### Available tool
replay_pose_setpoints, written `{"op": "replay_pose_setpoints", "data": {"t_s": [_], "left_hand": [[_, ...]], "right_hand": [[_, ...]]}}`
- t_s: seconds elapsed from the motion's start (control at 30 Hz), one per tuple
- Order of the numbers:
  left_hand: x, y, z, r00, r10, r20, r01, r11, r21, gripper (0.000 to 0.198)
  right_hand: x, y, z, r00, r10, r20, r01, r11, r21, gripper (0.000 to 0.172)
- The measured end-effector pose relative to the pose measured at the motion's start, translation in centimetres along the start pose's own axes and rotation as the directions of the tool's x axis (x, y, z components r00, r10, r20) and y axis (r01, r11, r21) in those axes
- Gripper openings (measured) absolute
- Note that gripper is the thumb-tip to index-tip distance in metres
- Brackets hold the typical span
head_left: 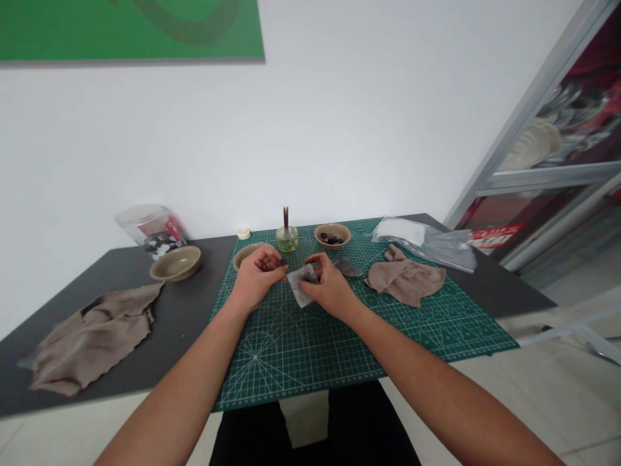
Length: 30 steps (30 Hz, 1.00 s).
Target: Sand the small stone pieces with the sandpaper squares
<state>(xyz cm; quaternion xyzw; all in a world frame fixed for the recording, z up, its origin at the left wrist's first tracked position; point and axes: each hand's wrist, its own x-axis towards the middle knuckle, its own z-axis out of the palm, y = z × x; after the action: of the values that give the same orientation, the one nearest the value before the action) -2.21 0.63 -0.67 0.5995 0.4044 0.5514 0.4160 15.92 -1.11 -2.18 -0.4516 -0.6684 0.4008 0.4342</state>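
Note:
My left hand [256, 277] pinches a small dark piece [283, 262] between thumb and fingers, above the green cutting mat [310, 362]. Close beside it, my right hand [332, 288] grips a pale square pad [301, 292] smudged with grey; its upper edge is partly covered by the fingers. A tan bowl [239, 260] stands behind my left hand, which hides most of it. Farther back are a glass bottle [287, 239] with a dark upright stem and another tan bowl [319, 234] with several dark pieces inside. A flat grey item [348, 268] lies just past my right hand.
A brown cloth [407, 279] and a clear plastic bag [436, 246] lie at the right. On the dark table [194, 323] at the left are another cloth [97, 340], a bowl [175, 264] and a tilted clear tub [152, 226]. A white wall [339, 129] borders the back.

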Motion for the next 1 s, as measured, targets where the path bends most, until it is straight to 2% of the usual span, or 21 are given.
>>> {"op": "replay_pose_setpoints", "data": {"t_s": [0.13,0.27,0.4,0.5,0.57,0.67,0.77,0.83,0.9,1.0], "left_hand": [[-1.1,1.7,-0.2,1.000,0.001,0.025,-0.002,0.998,0.061,0.025],[-3.5,3.9,-0.2,0.994,-0.083,0.074,0.069,0.982,0.174,0.025],[-6.7,4.6,0.2,0.982,-0.162,0.093,0.134,0.958,0.254,0.020],[-8.9,4.1,1.0,0.989,-0.148,0.005,0.138,0.933,0.333,0.016],[-9.9,3.7,1.7,0.979,-0.201,-0.018,0.196,0.927,0.320,0.015],[-10.7,3.3,2.8,0.966,-0.259,-0.013,0.252,0.927,0.279,0.015],[-11.0,3.0,3.6,0.962,-0.272,-0.010,0.266,0.930,0.253,0.015],[-11.2,2.8,3.8,0.966,-0.258,-0.011,0.250,0.926,0.283,0.015],[-11.5,2.5,4.0,0.983,-0.184,-0.021,0.176,0.896,0.407,0.014],[-12.1,2.0,4.1,0.999,-0.002,0.044,-0.028,0.751,0.660,0.014]], "right_hand": [[-3.1,-0.3,0.6,0.997,0.043,0.060,-0.036,0.994,-0.099,0.043],[-4.8,-0.2,1.6,0.996,0.038,0.079,-0.018,0.971,-0.239,0.042],[-5.4,-0.3,2.1,0.991,-0.119,0.063,0.134,0.910,-0.391,0.042],[-6.1,-0.5,1.7,0.967,-0.256,0.001,0.225,0.850,-0.476,0.053],[-6.7,-0.5,1.2,0.941,-0.337,0.022,0.309,0.836,-0.454,0.055],[-7.5,-0.2,0.5,0.906,-0.405,0.123,0.423,0.848,-0.320,0.043],[-8.1,0.2,0.2,0.905,-0.397,0.151,0.424,0.872,-0.244,0.030],[-8.3,0.3,0.0,0.925,-0.359,0.126,0.380,0.888,-0.257,0.023],[-8.3,0.3,0.0,0.949,-0.302,0.086,0.314,0.898,-0.308,0.020],[-8.0,0.2,-0.1,0.971,-0.229,0.073,0.239,0.882,-0.407,0.020]]}}
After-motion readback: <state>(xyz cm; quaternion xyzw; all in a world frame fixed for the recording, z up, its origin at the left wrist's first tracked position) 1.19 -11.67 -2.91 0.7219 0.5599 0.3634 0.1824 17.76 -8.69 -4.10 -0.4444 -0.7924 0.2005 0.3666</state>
